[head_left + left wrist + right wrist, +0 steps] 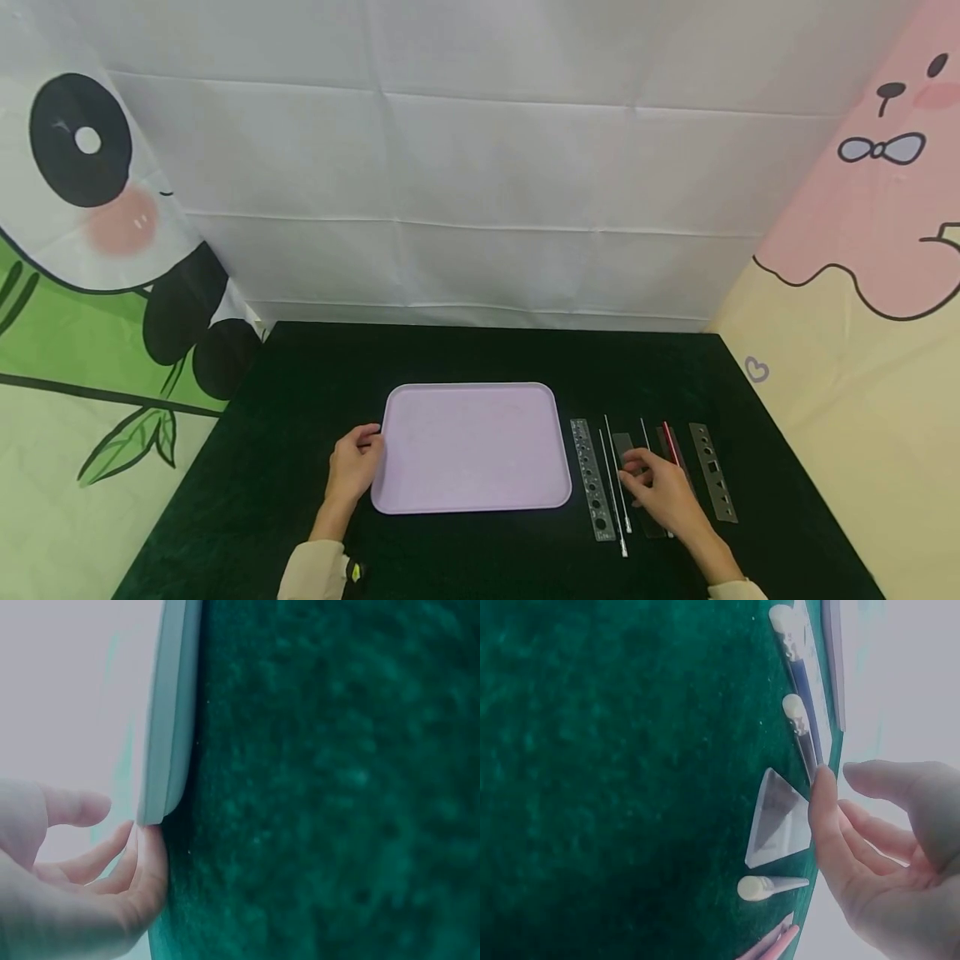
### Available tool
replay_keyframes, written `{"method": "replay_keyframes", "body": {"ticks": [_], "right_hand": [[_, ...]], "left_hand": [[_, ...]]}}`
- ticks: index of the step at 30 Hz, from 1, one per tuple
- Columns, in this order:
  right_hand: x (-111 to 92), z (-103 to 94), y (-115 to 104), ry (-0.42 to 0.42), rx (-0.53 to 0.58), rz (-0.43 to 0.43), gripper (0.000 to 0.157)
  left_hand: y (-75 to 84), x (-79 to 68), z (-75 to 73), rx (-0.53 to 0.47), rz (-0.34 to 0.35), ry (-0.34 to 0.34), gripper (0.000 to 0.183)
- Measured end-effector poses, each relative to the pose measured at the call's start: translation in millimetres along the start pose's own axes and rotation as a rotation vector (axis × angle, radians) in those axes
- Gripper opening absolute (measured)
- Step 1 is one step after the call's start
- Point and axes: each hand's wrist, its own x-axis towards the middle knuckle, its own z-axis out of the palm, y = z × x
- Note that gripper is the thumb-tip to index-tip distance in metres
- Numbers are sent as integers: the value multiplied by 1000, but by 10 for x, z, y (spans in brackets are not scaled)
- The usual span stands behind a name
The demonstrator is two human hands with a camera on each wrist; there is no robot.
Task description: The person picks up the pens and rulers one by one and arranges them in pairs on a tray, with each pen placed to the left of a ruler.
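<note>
A lilac tray [471, 450] lies on the dark green cloth. My left hand [356, 462] is at its left edge; in the left wrist view the fingertips [154, 851] touch the tray's corner, and the thumb stands apart. To the right of the tray my right hand [663, 492] hovers over a row of thin tools. Its index fingertip is near a pencil [796, 720] with a white eraser end, and a gap shows between thumb and index finger. Another eraser-tipped pencil [784, 626] lies alongside. The hand partly hides a translucent, triangular-looking piece [776, 825].
A stencil ruler [592, 479] lies beside the tray, and another stencil ruler [712, 471] at the far right. Near the right hand lie a red stick [670, 442] and another eraser-tipped pencil [756, 888]. A pale cloth wall [480, 267] rises behind the table.
</note>
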Motion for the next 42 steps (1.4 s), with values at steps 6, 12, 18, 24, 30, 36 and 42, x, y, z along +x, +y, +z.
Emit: {"method": "replay_keyframes", "body": {"ticks": [6,12,18,24,30,36,42], "right_hand": [[6,48,0,-1,-8,-3,31],[3,77,6,-11,-14,19,32],[-7,94,-2,-18,-6,16,33],[10,104,-35,-14,-49,0,33],[37,125,-59,-11,-60,14,36],[49,134,-62,-7,-51,26,37],[56,133,-78,1,-56,53,38]], "left_hand": [[-10,-1,6,11,-12,-18,36],[-31,13,10,17,-2,-31,32],[-61,25,5,23,18,-24,30],[-95,45,-8,11,34,-40,31],[-112,54,-24,16,41,-53,32],[-90,46,-41,26,39,-61,32],[-60,51,-68,32,33,-85,33]]}}
